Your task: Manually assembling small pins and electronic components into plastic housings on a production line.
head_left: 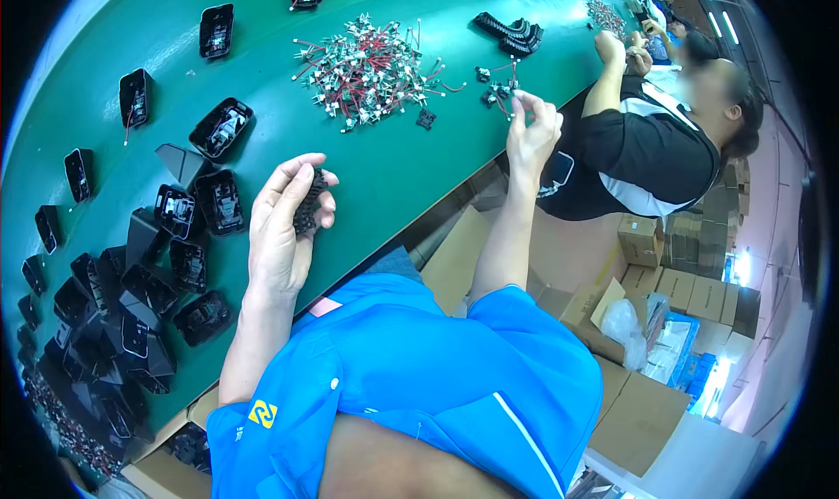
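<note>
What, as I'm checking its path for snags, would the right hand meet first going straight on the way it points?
Probably the small dark parts with red wires, just ahead of the right hand; depth is unclear, so it may already touch them. Beyond lie black ridged strips.

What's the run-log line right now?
left grip: holding black strip | right grip: by wired parts, hold unclear | wire pile: on table
</note>
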{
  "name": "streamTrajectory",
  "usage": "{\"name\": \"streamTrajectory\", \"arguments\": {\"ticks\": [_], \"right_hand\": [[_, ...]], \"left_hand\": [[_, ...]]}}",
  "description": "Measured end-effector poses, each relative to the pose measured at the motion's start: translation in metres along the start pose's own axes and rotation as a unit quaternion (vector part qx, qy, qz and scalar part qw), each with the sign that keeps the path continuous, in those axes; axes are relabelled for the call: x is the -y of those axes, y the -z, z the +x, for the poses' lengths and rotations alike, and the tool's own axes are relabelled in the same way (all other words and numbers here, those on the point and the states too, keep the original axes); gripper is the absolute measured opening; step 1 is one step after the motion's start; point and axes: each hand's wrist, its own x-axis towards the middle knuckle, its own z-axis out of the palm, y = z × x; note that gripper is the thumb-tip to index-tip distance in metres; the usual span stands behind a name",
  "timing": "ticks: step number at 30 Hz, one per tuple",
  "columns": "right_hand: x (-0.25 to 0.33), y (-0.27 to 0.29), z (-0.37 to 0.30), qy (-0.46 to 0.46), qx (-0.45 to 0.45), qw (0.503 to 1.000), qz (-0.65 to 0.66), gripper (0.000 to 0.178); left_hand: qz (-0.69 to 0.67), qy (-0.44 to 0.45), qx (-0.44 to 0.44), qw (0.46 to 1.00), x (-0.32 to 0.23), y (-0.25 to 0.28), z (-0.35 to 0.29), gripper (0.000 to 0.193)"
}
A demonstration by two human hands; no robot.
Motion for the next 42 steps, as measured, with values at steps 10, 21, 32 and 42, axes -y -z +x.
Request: {"name": "streamTrajectory", "arguments": {"ticks": [10, 21, 32, 42], "right_hand": [[0.014, -0.010, 0.024, 0.145, 0.012, 0.986, -0.087, 0.010], [0.113, 0.037, -0.033, 0.038, -0.009, 0.934, 0.356, 0.011], [0.189, 0.015, -0.099, 0.084, 0.228, 0.813, 0.529, 0.018], [0.191, 0.017, -0.091, 0.231, 0.210, 0.851, 0.422, 0.021]], "left_hand": [[0.078, 0.004, 0.095, 0.992, 0.005, 0.000, -0.001, 0.025], [0.006, -0.026, 0.090, 0.996, 0.004, -0.006, 0.000, 0.033], [-0.026, -0.032, 0.100, 0.994, 0.000, 0.004, 0.002, 0.032], [-0.038, -0.036, 0.084, 0.995, -0.001, 0.009, 0.003, 0.030]]}}
